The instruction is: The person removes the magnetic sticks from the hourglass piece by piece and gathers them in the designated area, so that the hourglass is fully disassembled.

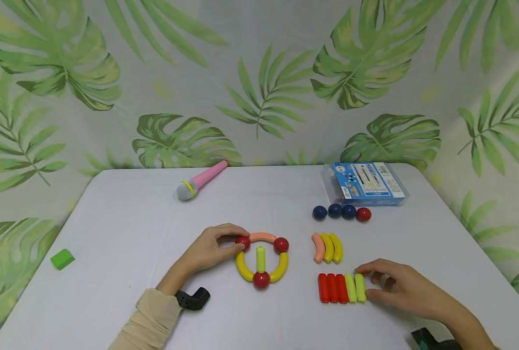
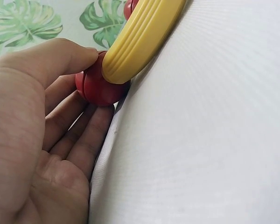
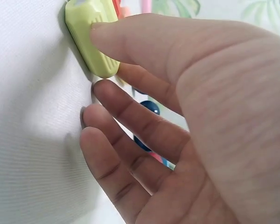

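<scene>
On the white table lies a ring of magnetic balls and curved sticks. My left hand (image 1: 210, 247) pinches its upper-left red ball (image 2: 100, 86) between thumb and fingers; a yellow curved stick (image 2: 140, 42) joins that ball. An orange curved stick (image 1: 262, 237) runs along the top to another red ball (image 1: 281, 245). From the bottom red ball (image 1: 261, 280), a light green stick (image 1: 260, 259) points up inside the ring. At the right, my right hand (image 1: 405, 289) holds the end light green stick (image 3: 91, 42) of a row between thumb and index finger, its other fingers loosely bent.
Three red sticks (image 1: 332, 288) and another green one (image 1: 350, 288) continue that row. Behind are curved sticks (image 1: 328, 248), blue balls (image 1: 335, 210), a red ball (image 1: 364, 214) and a boxed set (image 1: 368, 183). A pink microphone (image 1: 202, 180) and green block (image 1: 62, 259) lie leftward.
</scene>
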### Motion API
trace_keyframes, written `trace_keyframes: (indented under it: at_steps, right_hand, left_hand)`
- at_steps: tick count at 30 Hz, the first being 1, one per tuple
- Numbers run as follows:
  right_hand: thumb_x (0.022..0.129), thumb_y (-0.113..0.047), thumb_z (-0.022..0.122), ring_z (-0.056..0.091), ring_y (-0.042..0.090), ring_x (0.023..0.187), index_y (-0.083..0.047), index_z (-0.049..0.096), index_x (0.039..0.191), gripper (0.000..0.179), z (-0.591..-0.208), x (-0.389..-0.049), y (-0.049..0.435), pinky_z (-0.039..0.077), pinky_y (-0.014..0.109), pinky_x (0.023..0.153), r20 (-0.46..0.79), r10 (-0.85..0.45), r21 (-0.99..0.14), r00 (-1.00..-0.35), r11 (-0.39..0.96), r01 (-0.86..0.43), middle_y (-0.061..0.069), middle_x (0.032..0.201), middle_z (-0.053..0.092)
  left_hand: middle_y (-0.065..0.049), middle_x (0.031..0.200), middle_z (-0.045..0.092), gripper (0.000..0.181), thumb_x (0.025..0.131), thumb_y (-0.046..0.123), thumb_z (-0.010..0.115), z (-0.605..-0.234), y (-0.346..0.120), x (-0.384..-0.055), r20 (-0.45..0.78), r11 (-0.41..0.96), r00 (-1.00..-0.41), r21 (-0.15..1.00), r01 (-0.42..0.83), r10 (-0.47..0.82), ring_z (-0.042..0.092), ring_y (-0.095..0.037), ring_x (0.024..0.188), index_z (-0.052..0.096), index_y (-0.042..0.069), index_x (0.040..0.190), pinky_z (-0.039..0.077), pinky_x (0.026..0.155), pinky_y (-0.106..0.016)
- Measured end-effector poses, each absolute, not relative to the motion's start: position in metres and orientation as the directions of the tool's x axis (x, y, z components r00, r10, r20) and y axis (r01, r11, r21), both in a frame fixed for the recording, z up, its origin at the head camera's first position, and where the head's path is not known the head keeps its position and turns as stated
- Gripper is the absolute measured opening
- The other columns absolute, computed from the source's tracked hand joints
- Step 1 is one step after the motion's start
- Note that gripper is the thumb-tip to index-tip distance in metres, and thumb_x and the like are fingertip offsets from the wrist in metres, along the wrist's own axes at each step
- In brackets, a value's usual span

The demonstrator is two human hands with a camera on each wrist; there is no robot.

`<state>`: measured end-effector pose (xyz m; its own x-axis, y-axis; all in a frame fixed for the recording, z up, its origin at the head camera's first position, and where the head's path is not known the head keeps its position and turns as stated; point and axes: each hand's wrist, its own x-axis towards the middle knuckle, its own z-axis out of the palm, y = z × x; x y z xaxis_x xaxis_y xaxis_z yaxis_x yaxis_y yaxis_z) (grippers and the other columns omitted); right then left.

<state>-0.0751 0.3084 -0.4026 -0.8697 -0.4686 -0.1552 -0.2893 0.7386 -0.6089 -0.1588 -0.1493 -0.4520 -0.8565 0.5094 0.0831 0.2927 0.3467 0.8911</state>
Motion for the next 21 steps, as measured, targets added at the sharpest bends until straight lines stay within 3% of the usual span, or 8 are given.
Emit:
trace_keyframes:
  at_steps: [11,15,21]
  right_hand:
    - [0.089,-0.032,0.082,0.057,0.004,0.094,-0.018,0.067,0.130,0.046,-0.396,-0.081,0.308,0.056,0.021,0.076,-0.175,-0.508,-0.600,-0.843,0.734,-0.318,-0.005,0.118,0.068]
    - [0.089,-0.034,0.082,0.059,0.006,0.096,-0.017,0.067,0.128,0.045,-0.387,-0.089,0.303,0.058,0.021,0.076,-0.123,-0.523,-0.568,-0.843,0.734,-0.372,-0.003,0.119,0.070]
    - [0.090,-0.023,0.082,0.063,0.015,0.097,-0.015,0.069,0.126,0.039,-0.366,-0.105,0.272,0.059,0.024,0.076,-0.048,-0.552,-0.537,-0.832,0.717,-0.445,-0.001,0.116,0.072]
  left_hand:
    - [0.011,0.121,0.069,0.026,0.097,0.025,0.074,-0.451,-0.148,-0.159,0.086,0.345,-0.856,0.891,0.294,0.510,0.066,-0.009,0.113,0.073,0.023,0.123,0.053,0.102,-0.027]
    - [0.011,0.122,0.069,0.026,0.097,0.024,0.074,-0.450,-0.148,-0.160,0.081,0.350,-0.857,0.890,0.292,0.509,0.065,-0.009,0.113,0.073,0.023,0.123,0.053,0.103,-0.027]
    - [0.011,0.121,0.069,0.026,0.097,0.025,0.075,-0.451,-0.148,-0.158,0.073,0.349,-0.861,0.895,0.280,0.503,0.065,-0.009,0.112,0.073,0.024,0.123,0.053,0.103,-0.027]
